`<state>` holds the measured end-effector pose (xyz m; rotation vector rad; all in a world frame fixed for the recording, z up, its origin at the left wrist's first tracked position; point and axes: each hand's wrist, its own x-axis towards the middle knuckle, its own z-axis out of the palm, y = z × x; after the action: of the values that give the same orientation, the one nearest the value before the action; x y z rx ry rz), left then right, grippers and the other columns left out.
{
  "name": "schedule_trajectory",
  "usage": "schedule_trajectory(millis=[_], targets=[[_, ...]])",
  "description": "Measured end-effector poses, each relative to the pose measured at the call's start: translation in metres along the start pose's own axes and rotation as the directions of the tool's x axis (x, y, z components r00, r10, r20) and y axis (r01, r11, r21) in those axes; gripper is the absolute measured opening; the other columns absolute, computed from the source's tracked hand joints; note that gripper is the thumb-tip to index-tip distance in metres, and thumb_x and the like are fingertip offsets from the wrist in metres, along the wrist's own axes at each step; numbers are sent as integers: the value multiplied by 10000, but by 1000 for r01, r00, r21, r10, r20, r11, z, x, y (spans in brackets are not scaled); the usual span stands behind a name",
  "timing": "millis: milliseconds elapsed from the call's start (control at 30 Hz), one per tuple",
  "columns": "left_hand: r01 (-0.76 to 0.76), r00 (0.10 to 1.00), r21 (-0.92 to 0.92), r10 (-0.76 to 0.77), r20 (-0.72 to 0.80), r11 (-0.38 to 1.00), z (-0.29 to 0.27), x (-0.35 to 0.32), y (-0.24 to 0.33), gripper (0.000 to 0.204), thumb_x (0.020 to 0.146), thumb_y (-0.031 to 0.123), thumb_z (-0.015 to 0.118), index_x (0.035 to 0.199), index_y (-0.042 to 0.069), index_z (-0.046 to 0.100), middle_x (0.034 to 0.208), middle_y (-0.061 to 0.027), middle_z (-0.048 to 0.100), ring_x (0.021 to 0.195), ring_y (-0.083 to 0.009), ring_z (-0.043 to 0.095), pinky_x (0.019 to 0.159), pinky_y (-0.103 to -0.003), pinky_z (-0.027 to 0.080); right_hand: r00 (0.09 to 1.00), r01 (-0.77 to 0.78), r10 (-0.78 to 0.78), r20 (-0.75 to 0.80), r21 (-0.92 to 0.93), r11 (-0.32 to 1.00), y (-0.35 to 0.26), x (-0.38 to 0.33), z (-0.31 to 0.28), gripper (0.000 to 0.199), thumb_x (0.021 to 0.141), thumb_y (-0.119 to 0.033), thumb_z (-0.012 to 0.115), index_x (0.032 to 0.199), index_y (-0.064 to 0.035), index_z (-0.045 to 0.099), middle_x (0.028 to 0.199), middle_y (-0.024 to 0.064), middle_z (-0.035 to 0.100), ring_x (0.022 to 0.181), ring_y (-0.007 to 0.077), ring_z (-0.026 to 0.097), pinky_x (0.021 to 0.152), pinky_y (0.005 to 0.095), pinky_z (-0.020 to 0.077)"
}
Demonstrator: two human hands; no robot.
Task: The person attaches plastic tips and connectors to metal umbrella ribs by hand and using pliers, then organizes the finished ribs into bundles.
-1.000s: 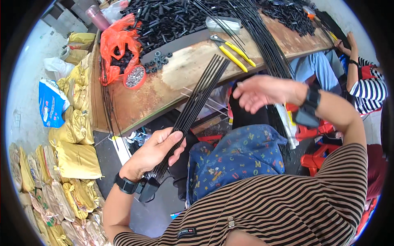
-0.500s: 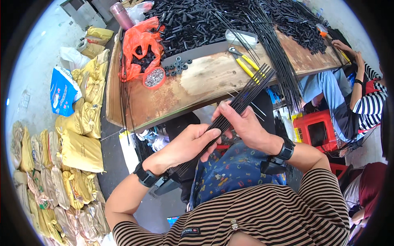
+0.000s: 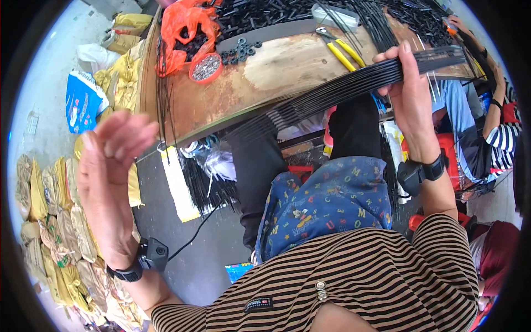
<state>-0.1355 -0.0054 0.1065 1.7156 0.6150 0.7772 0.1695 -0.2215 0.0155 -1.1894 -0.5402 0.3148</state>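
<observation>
My right hand [image 3: 412, 97] is closed around a bundle of long thin black rods [image 3: 343, 88], its thumb pointing up across them. The bundle slants over the table's front edge, and its left end is blurred above my knee. Out to the left, apart from the rods, my left hand [image 3: 110, 160] is raised with nothing in it. Its fingers are loosely bent and a little blurred. Just behind the bundle, yellow-handled nippers [image 3: 345, 52] lie on the wooden table [image 3: 276, 72].
A red dish of small metal pieces [image 3: 206, 68], black rings [image 3: 241, 51], and an orange-red plastic bag [image 3: 185, 33] sit on the table's left. A clear plastic box [image 3: 334, 17] stands behind the nippers. Yellow sacks [image 3: 50, 221] line the left side. Another person's arm [image 3: 498, 99] is at right.
My left hand has let go of the rods and swung out left. My right hand has moved right and up with the bundle, which lies flatter now.
</observation>
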Motion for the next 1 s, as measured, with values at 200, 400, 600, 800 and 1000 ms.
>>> schedule_trajectory(millis=[200,400,600,800,1000], targets=[[-68,997,-59,70,37,996,5,1,6,503,1007,380,368,1161,-73,522,1025,-180,646,944,-281,648,891,-374,482,999,-28,29,22,-53,998,11,-12,18,356,963,-369,492,927,-33,603,839,101,668,573,109,571,484,230,453],[10,1000,118,-7,-29,993,14,-12,1,457,996,353,422,1114,-62,573,957,-165,668,883,-246,658,848,-349,502,990,136,-128,63,-138,981,-65,30,-3,304,977,-283,490,761,-76,542,636,36,581,527,94,539,466,230,438],[49,992,136,-63,106,990,37,18,-40,422,988,332,455,1095,-50,600,965,-145,671,889,-202,651,855,-325,498,910,352,-212,357,-396,848,-64,57,0,326,954,-329,524,861,-31,619,746,87,671,538,91,603,453,164,470],[27,972,61,-41,231,998,65,45,-52,346,980,278,498,1089,-30,610,956,-97,665,859,-131,627,816,-262,496,709,383,137,691,-542,748,-5,73,44,336,944,-380,523,829,-90,648,729,-24,620,571,73,558,509,201,432],[-100,988,-16,101,120,995,98,98,-59,393,929,252,597,1178,-47,542,1072,-111,630,879,-148,618,792,-263,501,618,-77,427,660,-490,868,49,50,86,378,904,-431,559,761,-98,662,665,-46,608,531,49,530,454,215,410]])
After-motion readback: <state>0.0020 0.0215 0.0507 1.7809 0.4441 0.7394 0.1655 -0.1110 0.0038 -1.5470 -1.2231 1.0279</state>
